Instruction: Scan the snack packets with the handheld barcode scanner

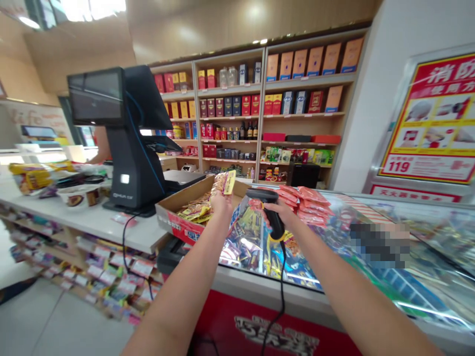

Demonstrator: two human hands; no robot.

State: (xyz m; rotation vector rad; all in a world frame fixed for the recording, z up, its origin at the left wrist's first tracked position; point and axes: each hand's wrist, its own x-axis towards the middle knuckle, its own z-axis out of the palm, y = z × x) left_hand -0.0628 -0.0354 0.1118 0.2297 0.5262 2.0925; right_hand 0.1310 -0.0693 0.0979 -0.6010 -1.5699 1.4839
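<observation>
My left hand (pixel 220 201) grips a yellow-and-brown snack packet (pixel 223 183), held upright above the right part of an open cardboard box (pixel 168 221). More yellow packets (pixel 196 210) lie loose inside that box. My right hand (pixel 279 210) is wrapped round the handle of a black barcode scanner (pixel 274 222), its head turned left toward the packet, with a gap between them. A black cable (pixel 283 277) runs down from the scanner's handle. Beneath the scanner is a glass-topped case (pixel 260 264) full of colourful packets.
A black checkout terminal (pixel 135 148) stands on the white counter (pixel 126 237) at left, near yellow bags (pixel 29 178) and a paper bowl (pixel 79 197). Pink-red packets (pixel 311 205) are stacked on the glass. Shelves of boxes (pixel 230 106) line the wall behind.
</observation>
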